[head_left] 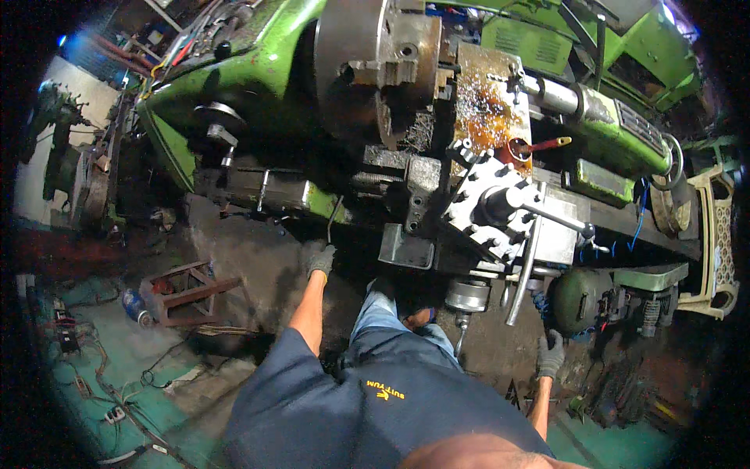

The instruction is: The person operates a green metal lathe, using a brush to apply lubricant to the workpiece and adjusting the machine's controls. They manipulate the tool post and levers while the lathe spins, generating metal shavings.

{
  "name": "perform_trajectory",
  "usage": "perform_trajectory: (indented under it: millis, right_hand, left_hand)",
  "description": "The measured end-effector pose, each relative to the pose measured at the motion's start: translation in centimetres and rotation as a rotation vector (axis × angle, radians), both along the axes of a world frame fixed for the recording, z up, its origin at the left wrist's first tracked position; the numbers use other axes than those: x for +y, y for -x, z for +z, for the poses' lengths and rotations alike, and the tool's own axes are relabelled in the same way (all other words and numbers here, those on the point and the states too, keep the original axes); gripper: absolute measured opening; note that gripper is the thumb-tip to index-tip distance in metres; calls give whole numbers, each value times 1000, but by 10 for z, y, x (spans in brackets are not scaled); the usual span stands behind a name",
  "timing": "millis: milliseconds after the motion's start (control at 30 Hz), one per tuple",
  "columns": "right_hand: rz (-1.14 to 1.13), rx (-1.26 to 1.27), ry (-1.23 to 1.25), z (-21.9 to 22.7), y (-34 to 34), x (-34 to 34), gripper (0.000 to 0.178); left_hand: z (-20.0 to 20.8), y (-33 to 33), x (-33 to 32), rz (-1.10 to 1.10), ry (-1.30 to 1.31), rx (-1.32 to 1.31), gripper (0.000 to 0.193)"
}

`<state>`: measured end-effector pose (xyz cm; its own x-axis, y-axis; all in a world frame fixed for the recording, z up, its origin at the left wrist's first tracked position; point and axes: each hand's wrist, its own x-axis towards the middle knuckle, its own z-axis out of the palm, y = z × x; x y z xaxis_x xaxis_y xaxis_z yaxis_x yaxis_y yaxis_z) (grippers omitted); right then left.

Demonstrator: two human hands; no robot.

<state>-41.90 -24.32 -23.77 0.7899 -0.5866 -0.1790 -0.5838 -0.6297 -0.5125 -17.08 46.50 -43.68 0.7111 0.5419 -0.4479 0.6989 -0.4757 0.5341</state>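
My left hand (pixel 321 259), in a grey glove, is closed around the lower end of a thin metal rod (pixel 335 220). The rod's upper end reaches the lower front of a green lathe (pixel 266 70). My right hand (pixel 551 356), also gloved, is low at the right, just below a rounded dark green housing (pixel 578 301). Its fingers point up and look apart, with nothing visible in them. Above and between the hands are the lathe's large round chuck (pixel 375 47) and a square tool post (pixel 486 205) with a long lever (pixel 526 270).
An oily, chip-covered block (pixel 488 102) carries a red cup (pixel 516 150) with a red-handled brush. A metal handwheel (pixel 467 295) juts out near my legs. Leftward stand a rusty frame (pixel 199 293) and a blue container (pixel 136 306); cables cross the green floor. A beige plastic chair (pixel 712 242) is at the right.
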Motion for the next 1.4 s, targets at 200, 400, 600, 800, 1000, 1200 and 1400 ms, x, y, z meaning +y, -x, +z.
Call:
perform_trajectory:
  millis: [200,400,600,800,1000,1200,1400]
  right_hand:
    - [-58,-513,282,132,-96,10,32]
    - [7,-915,5,267,-236,130,33]
    - [380,-857,-120,309,-410,279,41]
    - [656,-689,-96,330,-587,354,50]
    - [696,-540,435,310,-754,365,50]
    - [668,-390,631,313,-757,362,40]
    - [711,-342,684,319,-750,413,31]
  left_hand:
    - [262,-129,-5,-186,-193,-818,32]
    - [488,-272,16,-479,-527,-1530,32]
    - [495,-327,93,-973,193,-1133,23]
    - [508,-284,151,-783,-397,-1241,40]
    - [450,-181,192,-317,-282,-1249,22]
    - [284,-137,169,-672,-365,-558,35]
    - [181,-203,185,-582,-497,-690,49]
